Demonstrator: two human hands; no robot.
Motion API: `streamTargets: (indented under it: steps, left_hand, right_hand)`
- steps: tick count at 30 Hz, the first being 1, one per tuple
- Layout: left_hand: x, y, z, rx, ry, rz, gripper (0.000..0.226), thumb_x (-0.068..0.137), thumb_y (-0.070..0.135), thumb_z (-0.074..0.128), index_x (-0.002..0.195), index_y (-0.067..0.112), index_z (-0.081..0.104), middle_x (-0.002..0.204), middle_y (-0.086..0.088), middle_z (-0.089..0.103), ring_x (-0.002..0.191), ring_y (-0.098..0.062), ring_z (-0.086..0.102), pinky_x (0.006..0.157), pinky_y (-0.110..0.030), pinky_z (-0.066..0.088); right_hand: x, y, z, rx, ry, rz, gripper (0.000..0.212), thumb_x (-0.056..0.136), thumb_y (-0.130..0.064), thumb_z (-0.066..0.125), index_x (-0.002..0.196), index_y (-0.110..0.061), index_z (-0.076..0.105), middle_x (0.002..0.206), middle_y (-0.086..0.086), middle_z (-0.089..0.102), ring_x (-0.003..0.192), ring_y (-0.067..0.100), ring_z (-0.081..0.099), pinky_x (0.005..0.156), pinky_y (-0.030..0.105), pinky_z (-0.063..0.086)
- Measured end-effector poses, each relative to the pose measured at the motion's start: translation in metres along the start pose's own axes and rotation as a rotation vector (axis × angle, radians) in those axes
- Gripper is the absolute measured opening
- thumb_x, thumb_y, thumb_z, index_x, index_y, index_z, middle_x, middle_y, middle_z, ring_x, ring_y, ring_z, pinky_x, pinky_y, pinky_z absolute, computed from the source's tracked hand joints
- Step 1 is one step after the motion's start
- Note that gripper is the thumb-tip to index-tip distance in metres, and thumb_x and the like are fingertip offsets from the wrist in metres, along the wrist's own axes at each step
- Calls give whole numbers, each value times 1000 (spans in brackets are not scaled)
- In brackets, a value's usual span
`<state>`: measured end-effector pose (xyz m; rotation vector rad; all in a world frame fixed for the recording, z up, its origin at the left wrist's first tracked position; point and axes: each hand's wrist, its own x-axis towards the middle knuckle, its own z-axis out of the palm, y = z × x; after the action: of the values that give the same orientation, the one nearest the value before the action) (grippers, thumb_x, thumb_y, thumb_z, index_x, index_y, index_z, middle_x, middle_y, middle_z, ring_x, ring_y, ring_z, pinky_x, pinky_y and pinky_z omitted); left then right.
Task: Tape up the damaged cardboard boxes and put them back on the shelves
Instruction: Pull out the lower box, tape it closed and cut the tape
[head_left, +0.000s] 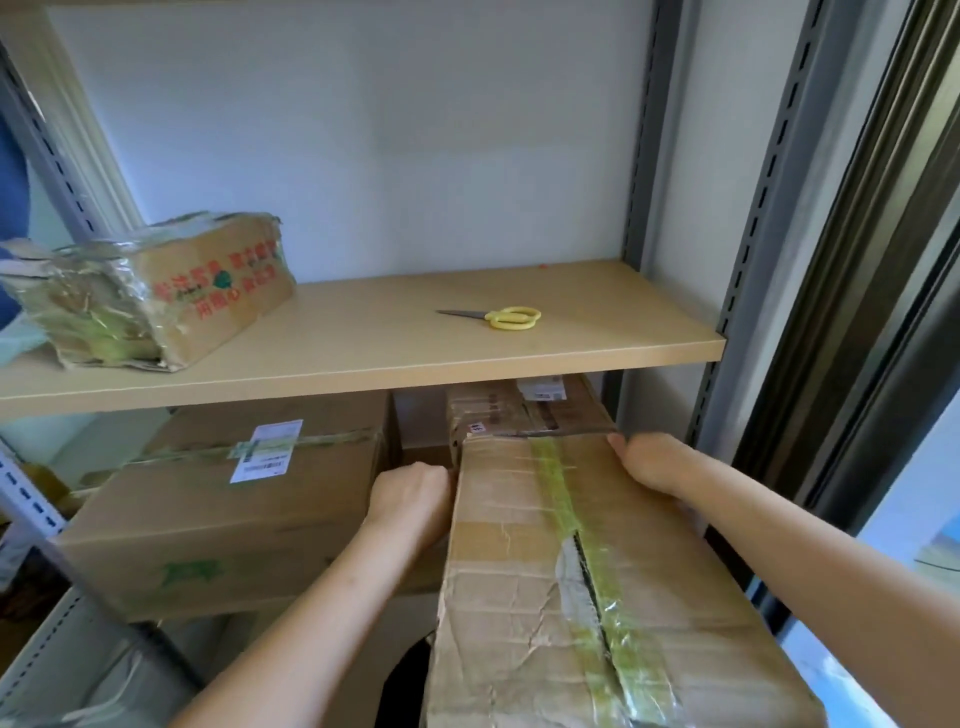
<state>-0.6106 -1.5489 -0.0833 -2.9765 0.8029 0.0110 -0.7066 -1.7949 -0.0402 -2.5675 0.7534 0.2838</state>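
Head view. A crumpled cardboard box (587, 582) fills the lower right of the frame. Its long axis runs from the bottom edge up and slightly left, far end pointing into the lower shelf bay. Yellow-green tape (558, 493) follows that axis along the top seam; lower down the seam gapes as a dark slit under wrinkled clear tape.

Left hand (413, 499), centre frame, curls its fingers against the box's left side near the far corner, gripping it. Right hand (652, 462) lies on the far right corner of the top, fingers bent over the far edge, holding it.

Just beyond the box's far end sits another taped box (524, 410), under the upper shelf board (395, 343). Left of the hands, a larger sealed box (218, 514) with a white label occupies the lower bay.

On the upper board: yellow-handled scissors (501, 317), blades together, pointing left; at far left, a battered box (150, 291) wrapped in shiny tape, red print on its side. All boxes closed; contents unseen.
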Motion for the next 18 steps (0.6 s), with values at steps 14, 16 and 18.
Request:
streamTargets:
  steps: [14,16,18]
  left_hand:
    - [15,-61,-28,-656,-382,238,36,78,50,62,96,23,77,94,6,74,89,-11,69,81,-33,55]
    - [16,-65,-27,-689,-378,250,33,82,49,67,100,22,74,98,5,74,90,-11,69,82,-33,55]
    - [16,-68,-27,-759,-380,253,36,82,52,71,106,26,69,102,6,73,92,-10,69,85,-33,56]
  right_hand:
    - [24,-147,-86,-173,366,-331,29,95,-34,62,105,-8,70,101,10,68,92,24,64,86,38,56]
    - [30,-152,-92,-177,320,-338,26,91,-27,66,106,-6,71,92,7,68,82,20,64,79,33,56]
    - [32,-155,-95,-218,305,-333,21,89,-20,66,104,-5,70,85,6,68,73,18,63,67,28,54]
